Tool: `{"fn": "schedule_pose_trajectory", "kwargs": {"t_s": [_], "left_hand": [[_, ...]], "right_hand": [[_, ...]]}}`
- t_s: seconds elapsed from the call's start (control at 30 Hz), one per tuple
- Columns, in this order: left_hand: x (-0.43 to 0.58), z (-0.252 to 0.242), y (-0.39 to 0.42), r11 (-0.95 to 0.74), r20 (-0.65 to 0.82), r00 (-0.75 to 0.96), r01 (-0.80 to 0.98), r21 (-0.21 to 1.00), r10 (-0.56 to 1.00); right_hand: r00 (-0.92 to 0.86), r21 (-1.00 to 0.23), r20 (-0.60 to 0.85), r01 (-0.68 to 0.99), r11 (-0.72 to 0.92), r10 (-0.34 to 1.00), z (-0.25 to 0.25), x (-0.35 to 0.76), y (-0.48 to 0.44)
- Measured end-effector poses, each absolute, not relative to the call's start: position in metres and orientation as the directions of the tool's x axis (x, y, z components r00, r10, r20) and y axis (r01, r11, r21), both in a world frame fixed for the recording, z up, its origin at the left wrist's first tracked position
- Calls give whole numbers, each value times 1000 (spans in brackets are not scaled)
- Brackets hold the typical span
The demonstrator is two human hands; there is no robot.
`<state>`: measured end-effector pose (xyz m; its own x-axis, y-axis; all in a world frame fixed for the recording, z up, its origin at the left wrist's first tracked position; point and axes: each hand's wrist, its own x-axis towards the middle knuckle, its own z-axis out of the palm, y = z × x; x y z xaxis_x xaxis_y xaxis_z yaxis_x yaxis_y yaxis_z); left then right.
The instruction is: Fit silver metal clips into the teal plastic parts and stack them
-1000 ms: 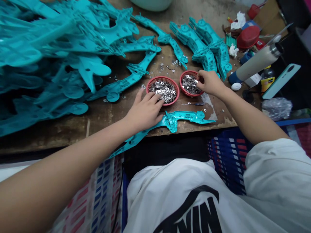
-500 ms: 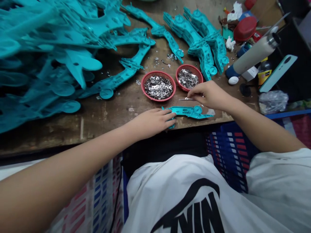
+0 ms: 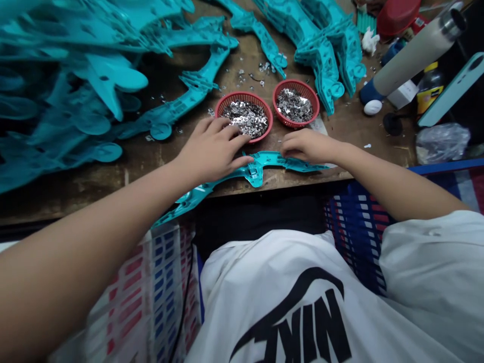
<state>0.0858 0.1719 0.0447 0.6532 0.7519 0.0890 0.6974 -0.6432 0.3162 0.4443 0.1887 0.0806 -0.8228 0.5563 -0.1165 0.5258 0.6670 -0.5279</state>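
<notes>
We are seeing our left hand [image 3: 212,149] shift up from the teal plastic frame [image 3: 260,169] since a moment earlier, its fingers now spread at a red basket [image 3: 223,103] of metal bits [image 3: 245,118], the little finger still on the frame. Our right hand [image 3: 310,146] is curling on the frame, apart from the left, any pinch unclear. The frame is lying along the front edge of the wooden bench [image 3: 287,184], one arm jutting past it, bench top continuing rightward.

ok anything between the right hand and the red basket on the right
Nothing visible does. The right hand sits just below the red basket of metal pieces, with only a narrow strip of the wooden bench between them.
</notes>
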Motion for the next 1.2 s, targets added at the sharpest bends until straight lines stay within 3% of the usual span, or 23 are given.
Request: {"fn": "schedule_pose_trajectory", "kwargs": {"t_s": [0.3, 0.43, 0.87, 1.07, 1.2], "left_hand": [[87, 55, 176, -620, 0, 652, 721, 309, 758], [85, 56, 176, -633, 51, 652, 710, 308, 756], [89, 79, 175, -569, 41, 614, 702, 429, 788], [93, 90, 173, -386, 10, 442, 773, 503, 897], [93, 77, 180, -254, 94, 252, 731, 634, 963]], "right_hand": [[-854, -579, -99, 467, 668, 512, 71, 453, 199], [-865, -581, -101, 452, 676, 491, 71, 456, 202], [-851, -521, -182, 508, 686, 492, 77, 459, 203], [-810, -405, -234, 584, 703, 538, 82, 446, 187], [-790, -354, -253, 612, 707, 558, 79, 436, 178]]}}
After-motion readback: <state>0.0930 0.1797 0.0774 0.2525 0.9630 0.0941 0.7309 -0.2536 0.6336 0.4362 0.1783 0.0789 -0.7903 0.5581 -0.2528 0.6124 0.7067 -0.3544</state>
